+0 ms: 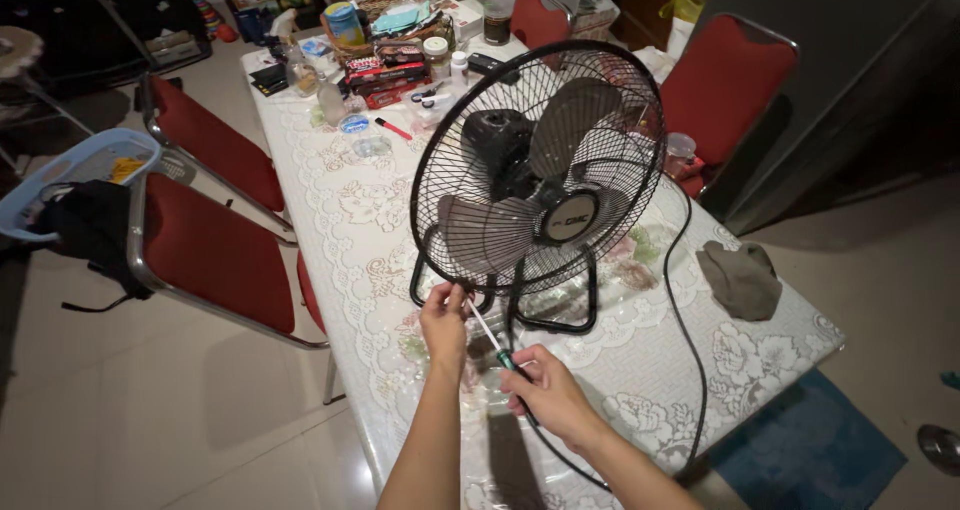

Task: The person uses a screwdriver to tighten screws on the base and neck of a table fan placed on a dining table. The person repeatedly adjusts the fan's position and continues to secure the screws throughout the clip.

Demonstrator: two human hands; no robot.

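A long table with a white lace cloth under clear plastic (340,220) fills this dim room, with red folding chairs (215,255) on both sides. The right hand (548,390) is closed around the green-and-black handle of a thin metal screwdriver (497,348), and the shaft points up toward the left hand (443,320). This left hand pinches with closed fingertips at the low edge of the black wire grille of a round desk fan (540,170), near where the screwdriver tip arrives; what it holds there is too small to tell.

The fan stands upright on its black tube stand, near the middle of the table. I judge the grille is light and a little springy, so it bends if pressed hard; the rim ring looks like the stiff place to hold. The motor makes the back heavy. A black power cable (690,350) runs over the table edge. A grey cloth (742,278) lies at the right, and bottles and boxes crowd the far end (390,55).
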